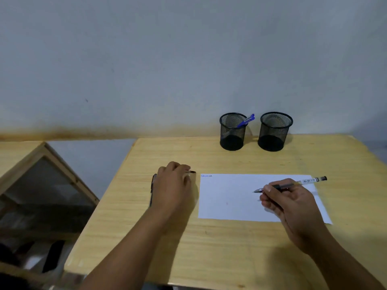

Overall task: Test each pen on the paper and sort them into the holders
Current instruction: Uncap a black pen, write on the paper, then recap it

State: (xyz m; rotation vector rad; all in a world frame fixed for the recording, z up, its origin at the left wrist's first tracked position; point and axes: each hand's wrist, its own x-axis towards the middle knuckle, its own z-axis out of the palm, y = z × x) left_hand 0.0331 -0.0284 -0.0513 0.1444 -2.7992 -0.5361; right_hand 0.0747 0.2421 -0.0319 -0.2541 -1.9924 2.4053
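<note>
Pen test under way, tip poised over paper (230, 197).
Right hand (293, 203) pinches light, rigid gel pen (293, 185) near its grip; left hand (174, 185), at nine o'clock, covers remaining pens (152, 189), grasp unclear.

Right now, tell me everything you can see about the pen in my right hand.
The pen is a slim stick type with a clear barrel, a printed label near its dark back end, a dark grip and a metal tip showing a bit of red. The right hand pinches it at the grip, nearly level, tip pointing left over the white paper. Whether the tip touches the sheet cannot be told.
</note>
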